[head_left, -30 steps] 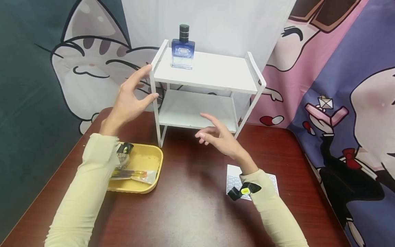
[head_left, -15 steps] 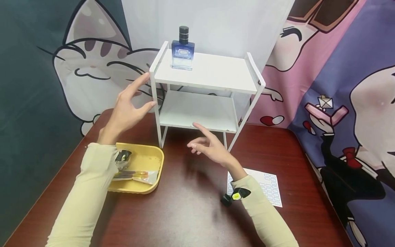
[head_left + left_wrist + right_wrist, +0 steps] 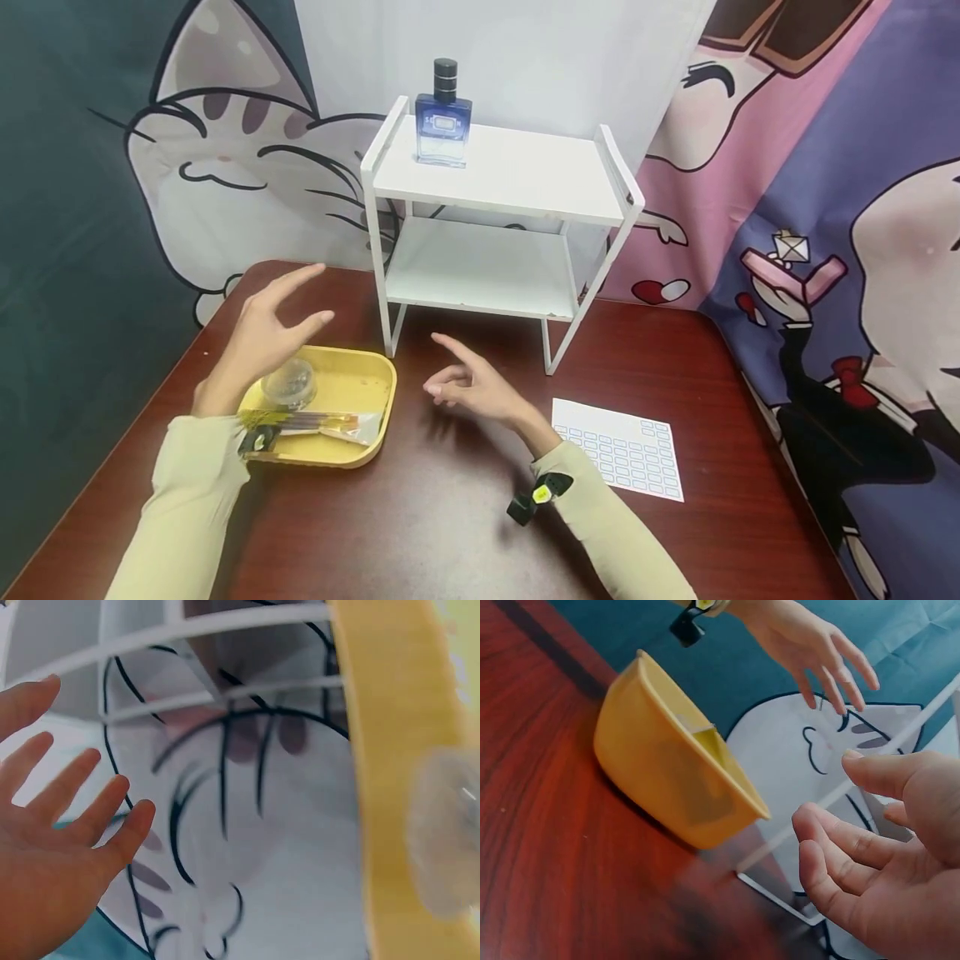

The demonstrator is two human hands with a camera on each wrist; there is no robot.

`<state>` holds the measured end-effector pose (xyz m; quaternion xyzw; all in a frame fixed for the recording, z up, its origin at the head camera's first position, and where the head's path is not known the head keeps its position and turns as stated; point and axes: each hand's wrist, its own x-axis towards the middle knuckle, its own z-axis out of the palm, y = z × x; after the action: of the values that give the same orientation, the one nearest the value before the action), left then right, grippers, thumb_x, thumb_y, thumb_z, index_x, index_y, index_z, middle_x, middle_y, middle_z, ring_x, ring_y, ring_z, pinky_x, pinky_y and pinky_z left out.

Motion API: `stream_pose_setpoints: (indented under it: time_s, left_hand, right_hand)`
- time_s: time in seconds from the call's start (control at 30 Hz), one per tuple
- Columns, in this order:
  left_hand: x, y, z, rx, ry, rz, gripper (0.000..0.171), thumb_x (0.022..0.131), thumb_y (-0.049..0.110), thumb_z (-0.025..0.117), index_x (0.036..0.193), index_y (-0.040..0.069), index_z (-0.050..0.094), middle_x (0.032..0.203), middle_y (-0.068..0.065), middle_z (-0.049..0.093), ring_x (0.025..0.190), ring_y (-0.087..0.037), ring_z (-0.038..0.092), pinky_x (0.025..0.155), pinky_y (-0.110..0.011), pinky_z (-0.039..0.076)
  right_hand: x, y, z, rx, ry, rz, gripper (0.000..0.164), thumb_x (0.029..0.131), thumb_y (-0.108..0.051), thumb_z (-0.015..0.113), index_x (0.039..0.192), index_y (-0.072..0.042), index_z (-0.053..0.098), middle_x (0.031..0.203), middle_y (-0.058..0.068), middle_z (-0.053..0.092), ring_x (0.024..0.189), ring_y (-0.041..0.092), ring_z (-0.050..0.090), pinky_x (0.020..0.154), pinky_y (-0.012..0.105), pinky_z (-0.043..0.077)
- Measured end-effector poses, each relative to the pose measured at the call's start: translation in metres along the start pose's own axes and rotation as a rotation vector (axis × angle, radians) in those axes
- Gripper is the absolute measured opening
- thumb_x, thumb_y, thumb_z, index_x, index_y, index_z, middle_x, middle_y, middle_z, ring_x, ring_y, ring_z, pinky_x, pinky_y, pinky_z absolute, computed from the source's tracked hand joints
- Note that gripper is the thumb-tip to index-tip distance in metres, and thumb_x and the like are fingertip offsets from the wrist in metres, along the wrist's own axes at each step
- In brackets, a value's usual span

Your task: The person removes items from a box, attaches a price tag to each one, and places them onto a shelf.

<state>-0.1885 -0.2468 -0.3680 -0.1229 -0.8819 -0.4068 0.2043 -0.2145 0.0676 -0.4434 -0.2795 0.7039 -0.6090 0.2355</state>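
Yellow tray sits left of centre in frame, probably to corral the clear container and bagged sticks; both hands empty; left hand spread by its upper-left corner; right hand loose, index finger out, off its right side.

On the blue bottle, pale letters flanked a small framed label, an S first and the rest too small to make out, while the print on the white sheet and yellow wrist badge was unreadable.
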Motion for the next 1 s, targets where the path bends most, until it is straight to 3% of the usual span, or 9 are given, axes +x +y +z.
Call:
stream_pose_setpoints:
  time_s: [0.1,0.17,0.23,0.4,0.6,0.77,0.83,1.0]
  left_hand:
    - [-0.017,-0.015,-0.006,0.022,0.011,-0.009,0.055,0.087,0.010,0.077,0.139,0.017,0.060,0.144,-0.012,0.058,0.139,-0.023,0.047,0.114,-0.028,0.034]
    - [-0.028,-0.024,-0.010,0.025,0.026,-0.021,0.051,0.086,0.010,0.077,0.135,0.016,0.064,0.143,-0.011,0.059,0.138,-0.009,0.046,0.109,-0.015,0.029]
    - [-0.041,-0.035,-0.014,0.031,0.045,-0.036,0.050,0.085,0.008,0.078,0.133,0.014,0.065,0.143,-0.013,0.059,0.137,0.001,0.043,0.107,-0.010,0.026]
    - [-0.068,-0.063,-0.023,0.078,0.099,-0.083,0.046,0.085,0.007,0.078,0.130,0.010,0.067,0.143,-0.017,0.057,0.138,0.006,0.038,0.113,-0.016,0.022]
    - [-0.093,-0.087,-0.027,0.087,0.133,-0.146,0.047,0.089,0.008,0.074,0.134,0.008,0.063,0.152,-0.012,0.049,0.147,-0.012,0.035,0.121,-0.034,0.021]
    - [-0.105,-0.099,-0.025,0.095,0.137,-0.143,0.048,0.089,0.006,0.072,0.135,0.006,0.061,0.152,-0.016,0.048,0.145,-0.001,0.032,0.120,-0.024,0.017]
    - [-0.108,-0.102,-0.023,0.097,0.137,-0.141,0.047,0.089,0.005,0.072,0.134,0.004,0.062,0.151,-0.019,0.048,0.146,-0.005,0.031,0.121,-0.026,0.016]
    - [-0.116,-0.110,-0.018,0.102,0.142,-0.131,0.044,0.089,0.004,0.070,0.133,0.001,0.062,0.150,-0.019,0.049,0.147,-0.006,0.029,0.120,-0.023,0.016]
  right_hand:
    - [0.003,0.004,0.004,0.021,-0.011,0.009,0.080,0.093,0.000,0.064,0.159,-0.022,0.023,0.115,0.032,0.067,0.086,0.016,0.068,0.088,0.063,0.052]
    - [0.004,0.004,0.007,0.019,-0.007,0.013,0.080,0.093,0.000,0.065,0.158,-0.022,0.024,0.114,0.031,0.067,0.088,0.018,0.069,0.089,0.062,0.053]
    - [0.006,0.003,0.009,-0.014,0.000,0.002,0.080,0.092,-0.001,0.067,0.158,-0.022,0.026,0.111,0.029,0.069,0.091,0.022,0.071,0.090,0.054,0.055]
    - [0.016,-0.002,0.016,-0.147,0.028,-0.079,0.078,0.090,-0.005,0.071,0.156,-0.015,0.030,0.105,0.023,0.072,0.096,0.028,0.072,0.091,0.037,0.057]
    - [0.031,-0.013,0.028,-0.194,0.022,-0.160,0.075,0.088,-0.002,0.073,0.152,-0.006,0.036,0.105,0.026,0.072,0.094,0.032,0.071,0.089,0.045,0.058]
    - [0.044,-0.026,0.042,-0.340,-0.032,-0.226,0.061,0.088,-0.009,0.075,0.144,-0.007,0.051,0.108,0.021,0.073,0.097,0.019,0.071,0.083,0.027,0.058]
    - [0.048,-0.031,0.050,-0.413,-0.061,-0.236,0.058,0.088,-0.012,0.076,0.141,-0.008,0.054,0.108,0.017,0.073,0.100,0.018,0.070,0.081,0.022,0.056]
    - [0.061,-0.043,0.068,-0.571,-0.186,-0.200,0.055,0.090,-0.016,0.075,0.141,-0.010,0.055,0.117,0.012,0.073,0.110,0.020,0.069,0.087,0.021,0.055]
